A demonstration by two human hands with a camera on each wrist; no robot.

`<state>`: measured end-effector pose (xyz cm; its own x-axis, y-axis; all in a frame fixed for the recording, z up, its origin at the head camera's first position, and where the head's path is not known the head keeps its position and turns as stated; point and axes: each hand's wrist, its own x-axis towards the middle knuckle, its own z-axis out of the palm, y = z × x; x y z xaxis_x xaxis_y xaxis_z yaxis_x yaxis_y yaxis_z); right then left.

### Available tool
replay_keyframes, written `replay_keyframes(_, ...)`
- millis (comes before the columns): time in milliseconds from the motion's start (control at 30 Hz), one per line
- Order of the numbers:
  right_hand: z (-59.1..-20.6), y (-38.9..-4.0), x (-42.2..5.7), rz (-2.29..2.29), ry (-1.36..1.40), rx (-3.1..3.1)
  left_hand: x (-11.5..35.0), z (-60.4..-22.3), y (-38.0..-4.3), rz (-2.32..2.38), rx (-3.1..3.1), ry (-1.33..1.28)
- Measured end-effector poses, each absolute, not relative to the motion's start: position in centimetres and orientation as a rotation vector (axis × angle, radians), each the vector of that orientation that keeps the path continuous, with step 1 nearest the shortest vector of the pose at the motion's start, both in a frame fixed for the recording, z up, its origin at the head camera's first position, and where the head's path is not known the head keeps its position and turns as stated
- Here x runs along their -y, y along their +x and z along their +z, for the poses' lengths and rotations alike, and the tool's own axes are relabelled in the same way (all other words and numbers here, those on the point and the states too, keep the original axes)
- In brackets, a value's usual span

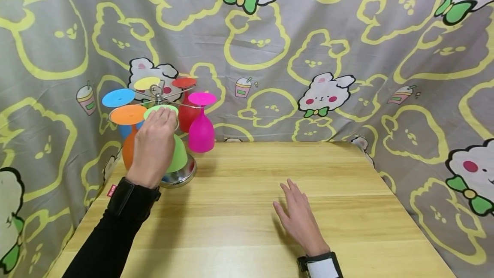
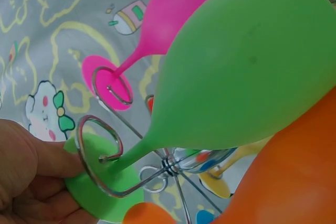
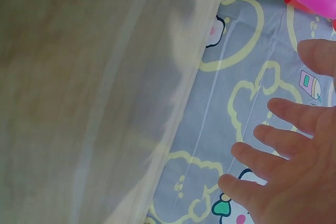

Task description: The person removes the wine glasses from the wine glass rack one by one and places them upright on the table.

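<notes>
A green plastic goblet (image 1: 178, 154) hangs upside down from a chrome stemware rack (image 1: 181, 177) at the table's left side. My left hand (image 1: 156, 147) pinches its round foot from above. In the left wrist view the thumb and fingers of the left hand (image 2: 39, 177) lie on the edge of the green foot, and a wire loop (image 2: 113, 190) surrounds the stem of the goblet (image 2: 247, 66). My right hand (image 1: 300, 218) hovers low over the table with nothing in it. Its fingers are spread and fairly straight in the right wrist view.
Pink (image 1: 201, 134), orange (image 1: 129, 115), blue (image 1: 118, 98), yellow (image 1: 146, 83) and red (image 1: 189, 113) goblets hang upside down around the rack. The wooden table (image 1: 239, 209) meets a grey patterned cloth (image 1: 266, 63) at the back and sides.
</notes>
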<state>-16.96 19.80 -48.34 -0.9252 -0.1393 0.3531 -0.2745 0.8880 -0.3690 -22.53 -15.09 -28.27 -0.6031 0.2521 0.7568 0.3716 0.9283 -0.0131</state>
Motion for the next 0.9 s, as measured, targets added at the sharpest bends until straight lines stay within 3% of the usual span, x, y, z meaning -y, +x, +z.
replay_keyframes(900, -48.6, -17.3, -20.0, 0.630, 0.307, 2.746, 13.2, -28.8, -24.0, -0.209, 2.267, -0.500)
